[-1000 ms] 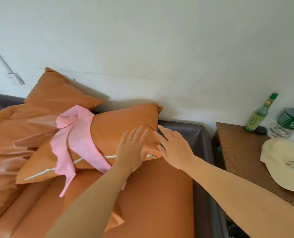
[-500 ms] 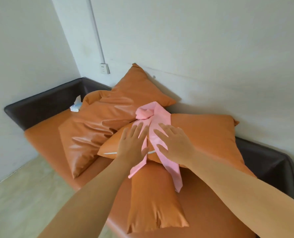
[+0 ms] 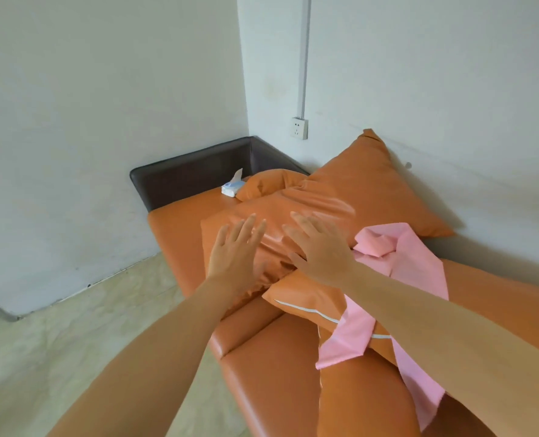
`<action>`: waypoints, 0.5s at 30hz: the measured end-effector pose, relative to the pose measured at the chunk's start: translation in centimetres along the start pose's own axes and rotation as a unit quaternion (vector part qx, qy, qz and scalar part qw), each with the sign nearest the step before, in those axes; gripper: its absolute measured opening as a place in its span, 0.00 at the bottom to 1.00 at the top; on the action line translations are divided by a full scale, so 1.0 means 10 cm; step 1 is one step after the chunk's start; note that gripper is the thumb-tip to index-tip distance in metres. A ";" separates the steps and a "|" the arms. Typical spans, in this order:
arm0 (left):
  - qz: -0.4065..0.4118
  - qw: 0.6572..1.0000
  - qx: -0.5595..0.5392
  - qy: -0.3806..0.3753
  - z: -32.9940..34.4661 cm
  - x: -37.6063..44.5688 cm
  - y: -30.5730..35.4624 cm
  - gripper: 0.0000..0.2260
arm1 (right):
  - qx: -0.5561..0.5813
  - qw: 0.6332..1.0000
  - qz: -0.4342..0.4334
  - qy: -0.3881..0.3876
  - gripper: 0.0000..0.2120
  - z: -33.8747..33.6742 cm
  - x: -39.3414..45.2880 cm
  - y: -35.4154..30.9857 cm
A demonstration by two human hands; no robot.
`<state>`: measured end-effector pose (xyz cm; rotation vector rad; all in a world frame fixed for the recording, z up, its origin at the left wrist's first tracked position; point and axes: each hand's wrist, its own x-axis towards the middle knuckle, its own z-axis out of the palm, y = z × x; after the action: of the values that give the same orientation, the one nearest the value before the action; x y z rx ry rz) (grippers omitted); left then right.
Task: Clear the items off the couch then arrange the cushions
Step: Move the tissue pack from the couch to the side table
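A: Head view, item one: couch [image 3: 180, 234], orange seat, dark brown arm and back, set into the corner of two white walls. What lies on it?

B: Item two: a large orange cushion [image 3: 312, 212], glossy and creased, lying flat across the seat. Item three: a second orange cushion [image 3: 384, 190], propped tilted against the back wall, its corner pointing up. Item four: a third orange cushion [image 3: 306, 298] with a white zip line along its near edge, resting just beside and partly under the large one.

A: Loose items?

B: Item five: a pink cloth [image 3: 397, 269], draped over the zipped cushion, one end bunched near the propped cushion, the other trailing down over the seat front. Item six: a tissue pack [image 3: 232, 187], white and blue, one sheet sticking up, on the seat at the far end near the dark arm, touching a cushion corner.

A: Hands?

B: Left hand [image 3: 235, 257]: palm down, fingers spread apart, nothing grasped, over the near edge of the large cushion. Whether it presses the surface or hovers just above, I cannot tell. Right hand [image 3: 321, 250]: likewise flat and splayed, holding nothing, over the same cushion, its wrist side just beside the pink cloth. The two hands sit side by side, near each other but apart.

A: Surroundings?

B: Wall socket [image 3: 299, 128] above the couch with a white conduit [image 3: 305, 52] running upward; pale tiled floor [image 3: 72, 342] left of the couch.
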<state>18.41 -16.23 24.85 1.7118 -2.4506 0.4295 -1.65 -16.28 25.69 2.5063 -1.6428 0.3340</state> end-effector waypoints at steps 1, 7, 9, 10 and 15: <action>-0.005 1.000 0.000 -0.002 0.04 0.04 -0.15 0.34 | 0.003 1.000 -0.001 -0.005 0.25 0.04 0.16 -0.08; -0.010 0.999 0.026 -0.019 0.38 0.40 -1.19 0.35 | 0.024 0.999 -0.016 -0.033 0.28 0.39 1.06 -0.62; -0.007 0.999 0.028 -0.026 0.49 0.51 -1.53 0.35 | 0.018 0.999 -0.009 -0.050 0.30 0.50 1.35 -0.78; -0.004 0.999 0.028 -0.032 0.55 0.56 -1.69 0.35 | 0.015 0.998 -0.004 -0.055 0.28 0.58 1.50 -0.84; -0.006 0.999 0.018 -0.040 0.80 0.82 -2.44 0.36 | 0.046 0.997 0.014 -0.058 0.25 0.85 2.21 -1.15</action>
<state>38.79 -33.82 23.34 1.7920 -2.5008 0.4137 18.31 -33.22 23.21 2.6181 -1.7436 0.2793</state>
